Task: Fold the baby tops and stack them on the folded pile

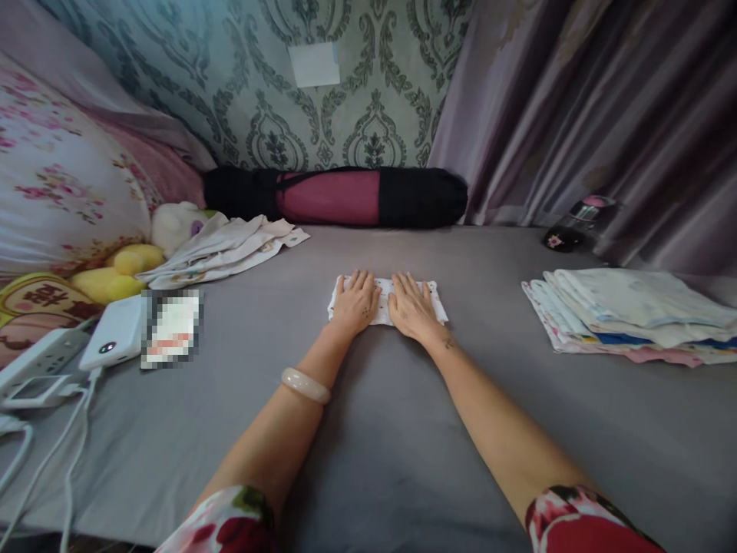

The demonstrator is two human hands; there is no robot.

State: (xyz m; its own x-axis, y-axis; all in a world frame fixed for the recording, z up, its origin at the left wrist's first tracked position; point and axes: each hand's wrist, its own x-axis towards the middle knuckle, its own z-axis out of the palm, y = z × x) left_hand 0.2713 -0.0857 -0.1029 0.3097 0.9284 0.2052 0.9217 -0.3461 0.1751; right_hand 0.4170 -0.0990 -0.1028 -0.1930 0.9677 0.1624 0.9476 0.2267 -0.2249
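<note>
A small white folded cloth [383, 296] with a sparse print lies flat on the grey sheet [391, 430]. My left hand [355, 301] rests palm down on its left part, fingers stretched out. On the right part of the cloth lies my right hand [411, 304], also flat with its fingers extended. A narrow strip of the cloth shows between the hands, and its corners stick out past them; the rest is hidden beneath. Neither hand grasps anything.
At right sits a stack of folded cloths [639, 315], a dark bottle [576, 223] behind it. Loose cloths [230, 250] lie at left near plush toys [123, 273], a white power bank [118, 330] and a power strip [46, 357]. A black-and-maroon long bag [328, 198] lies along the wall.
</note>
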